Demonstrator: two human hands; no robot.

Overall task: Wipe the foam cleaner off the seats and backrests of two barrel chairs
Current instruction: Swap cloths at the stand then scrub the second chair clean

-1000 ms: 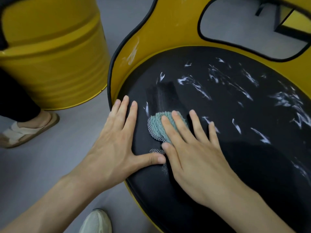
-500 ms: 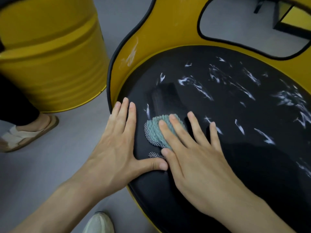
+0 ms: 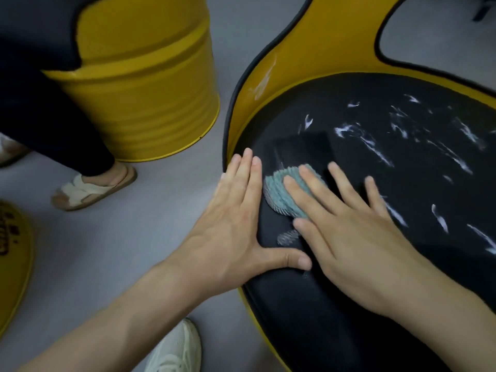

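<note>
i see the teal cloth on the near left part of the black seat, pressed flat under my right hand, its fingers straight and spread. my left hand lies flat and open just beside it on the seat's edge, holding nothing. white foam streaks mark the seat beyond. the yellow backrest curves behind; a second yellow barrel stands left, near a sandalled foot.

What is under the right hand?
A teal cloth, pressed flat onto the black seat by the right hand. Only its edge pokes out past the fingers; the rest is covered.
</note>
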